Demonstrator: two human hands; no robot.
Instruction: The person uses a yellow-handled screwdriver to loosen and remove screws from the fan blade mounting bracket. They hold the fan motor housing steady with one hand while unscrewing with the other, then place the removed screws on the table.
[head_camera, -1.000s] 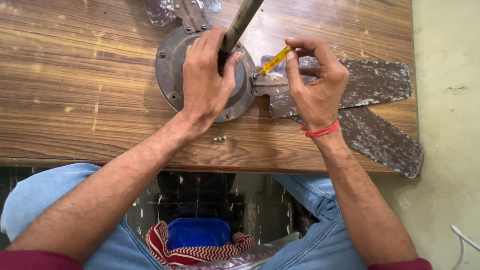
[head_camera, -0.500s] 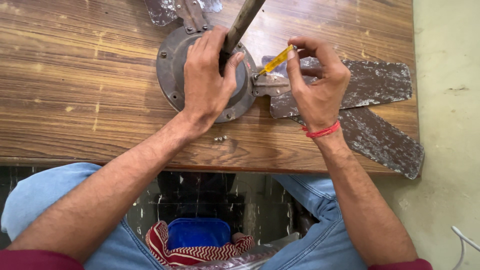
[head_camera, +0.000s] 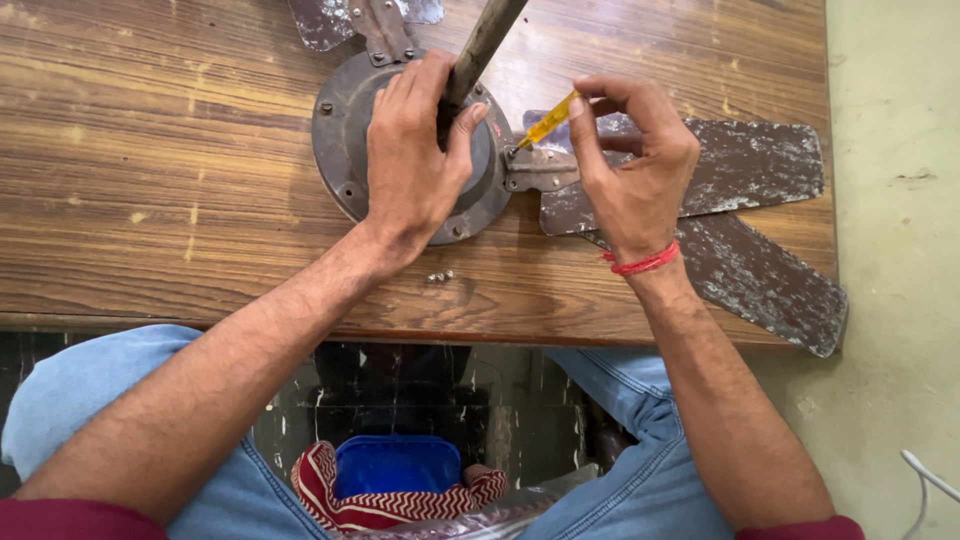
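Motor housing lies on the table (blades to its right).

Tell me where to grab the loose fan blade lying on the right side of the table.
Probably grip the loose fan blade at its wide outer end, from the table's right edge: that end overhangs the wooden table, so fingers can close above and below it.

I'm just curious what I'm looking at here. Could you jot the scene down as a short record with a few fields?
Surface: wooden table
Main object: ceiling fan motor housing, round, grey metal, lying flat
Rod: down rod rising from the housing centre
Left hand: pressed on the housing, fingers around the rod's base
Right hand: holds a yellow-handled screwdriver, tip at the blade bracket
Blades: worn fan blades spread to the right
Loose parts: small screws near the table edge
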